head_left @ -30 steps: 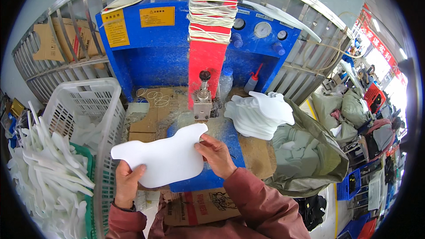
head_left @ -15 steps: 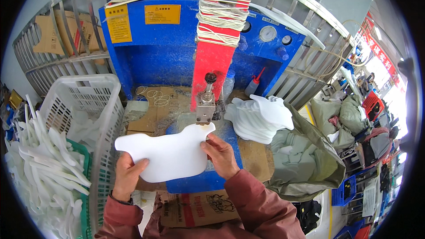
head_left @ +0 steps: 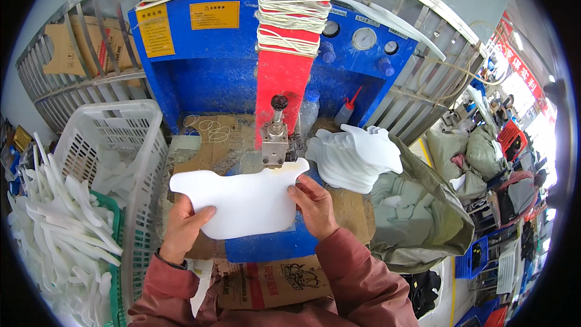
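Observation:
Between my hands is a flat white foam sheet point(head_left: 251, 203), cut to a curved outline with a horn at each upper corner. My left hand point(head_left: 184, 224) pinches its left edge, thumb on top. The right edge is gripped by my right hand point(head_left: 313, 206), thumb over the face and fingers behind. The sheet's upper right edge lies right beneath the metal head point(head_left: 275, 146) of a blue machine point(head_left: 206, 75) with a red arm point(head_left: 284, 79). Just right of the head, a stack of similar white sheets point(head_left: 354, 160) rests on the worktop.
At left stand a white plastic basket point(head_left: 148, 145) and a heap of white foam strips point(head_left: 66, 224) over a green crate point(head_left: 116, 254). An open sack point(head_left: 445, 218) of white pieces lies at right. A red-tipped bottle point(head_left: 345, 112) and looped cord point(head_left: 212, 130) sit behind.
Both hands have shifted the white foam sheet to the right and slightly away from me, so its upper right edge passes farther beyond the metal head. The view has also moved a little.

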`<state>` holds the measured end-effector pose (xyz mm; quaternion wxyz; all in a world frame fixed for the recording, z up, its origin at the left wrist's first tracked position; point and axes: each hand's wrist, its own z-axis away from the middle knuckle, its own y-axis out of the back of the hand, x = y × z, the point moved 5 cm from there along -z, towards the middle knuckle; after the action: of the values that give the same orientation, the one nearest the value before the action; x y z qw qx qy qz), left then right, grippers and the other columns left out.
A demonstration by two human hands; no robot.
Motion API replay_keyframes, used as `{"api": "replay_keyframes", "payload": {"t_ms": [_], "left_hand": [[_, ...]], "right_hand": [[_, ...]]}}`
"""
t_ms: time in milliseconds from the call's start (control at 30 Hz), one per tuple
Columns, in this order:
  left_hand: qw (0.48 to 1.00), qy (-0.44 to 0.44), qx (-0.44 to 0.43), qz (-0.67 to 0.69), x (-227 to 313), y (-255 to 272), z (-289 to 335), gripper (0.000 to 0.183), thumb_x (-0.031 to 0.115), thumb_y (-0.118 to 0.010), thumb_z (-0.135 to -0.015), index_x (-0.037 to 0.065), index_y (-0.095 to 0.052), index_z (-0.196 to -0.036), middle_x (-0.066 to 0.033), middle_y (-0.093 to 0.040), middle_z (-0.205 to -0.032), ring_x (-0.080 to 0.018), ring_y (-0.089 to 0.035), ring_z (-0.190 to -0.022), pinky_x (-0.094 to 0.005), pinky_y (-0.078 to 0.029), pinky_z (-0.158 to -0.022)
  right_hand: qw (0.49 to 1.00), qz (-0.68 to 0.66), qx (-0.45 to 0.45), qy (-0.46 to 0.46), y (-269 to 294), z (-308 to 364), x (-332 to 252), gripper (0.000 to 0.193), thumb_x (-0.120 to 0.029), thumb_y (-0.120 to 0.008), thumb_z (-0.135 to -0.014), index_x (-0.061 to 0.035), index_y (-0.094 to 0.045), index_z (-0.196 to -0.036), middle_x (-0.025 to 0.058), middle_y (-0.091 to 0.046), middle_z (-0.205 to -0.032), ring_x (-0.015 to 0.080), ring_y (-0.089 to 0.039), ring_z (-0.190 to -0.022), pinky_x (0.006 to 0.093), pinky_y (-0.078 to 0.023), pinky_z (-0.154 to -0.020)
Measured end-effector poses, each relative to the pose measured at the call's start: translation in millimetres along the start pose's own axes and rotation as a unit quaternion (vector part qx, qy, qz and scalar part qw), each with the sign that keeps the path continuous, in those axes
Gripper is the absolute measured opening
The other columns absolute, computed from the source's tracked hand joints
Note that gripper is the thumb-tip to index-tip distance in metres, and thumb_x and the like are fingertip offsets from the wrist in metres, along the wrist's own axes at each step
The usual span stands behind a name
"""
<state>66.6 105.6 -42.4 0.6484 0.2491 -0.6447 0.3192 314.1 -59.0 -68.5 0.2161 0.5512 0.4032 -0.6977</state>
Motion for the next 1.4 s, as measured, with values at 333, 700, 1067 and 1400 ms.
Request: {"api": "replay_keyframes", "payload": {"t_ms": [333,700,1067,1400], "left_hand": [[0.997,-0.026,-0.051,0.043,1,-27,-23,0.044,0.003,-0.071,-0.097,-0.005,-0.057,-0.137,-0.0065,-0.069,-0.125,-0.0136,-0.064,-0.112,-0.031,-0.052,-0.098],[0.996,-0.017,-0.084,0.023,-3,-42,-57,0.041,0.004,-0.07,-0.098,-0.003,-0.058,-0.137,-0.0052,-0.069,-0.123,-0.0129,-0.064,-0.109,-0.0314,-0.053,-0.095],[0.997,0.003,-0.04,0.069,-8,-20,-50,0.045,-0.001,-0.068,-0.096,-0.001,-0.057,-0.14,-0.0052,-0.069,-0.123,-0.0128,-0.066,-0.107,-0.0296,-0.054,-0.092],[0.992,0.022,-0.077,0.095,-14,-48,-44,0.05,-0.005,-0.064,-0.095,-0.001,-0.055,-0.144,-0.007,-0.068,-0.131,-0.0162,-0.066,-0.116,-0.0329,-0.051,-0.102]], "right_hand": [[0.999,-0.007,0.044,0.014,28,-5,-9,0.032,-0.009,-0.069,-0.103,-0.0017,-0.065,-0.135,0.0004,-0.072,-0.109,0.006,-0.063,-0.092,0.0242,-0.051,-0.079],[0.997,0.01,0.062,0.047,43,-20,-33,0.034,-0.01,-0.07,-0.103,0.0028,-0.065,-0.134,0.0012,-0.071,-0.114,0.0062,-0.063,-0.095,0.0247,-0.051,-0.08],[0.999,0.006,0.038,0.013,23,-19,-23,0.028,-0.009,-0.069,-0.103,0.0011,-0.066,-0.13,0.0007,-0.072,-0.112,0.0068,-0.064,-0.096,0.025,-0.053,-0.082],[0.996,-0.067,0.041,0.036,39,7,-36,0.027,-0.006,-0.067,-0.104,-0.0007,-0.067,-0.13,0.0039,-0.073,-0.118,0.0093,-0.067,-0.1,0.0255,-0.055,-0.086]]}}
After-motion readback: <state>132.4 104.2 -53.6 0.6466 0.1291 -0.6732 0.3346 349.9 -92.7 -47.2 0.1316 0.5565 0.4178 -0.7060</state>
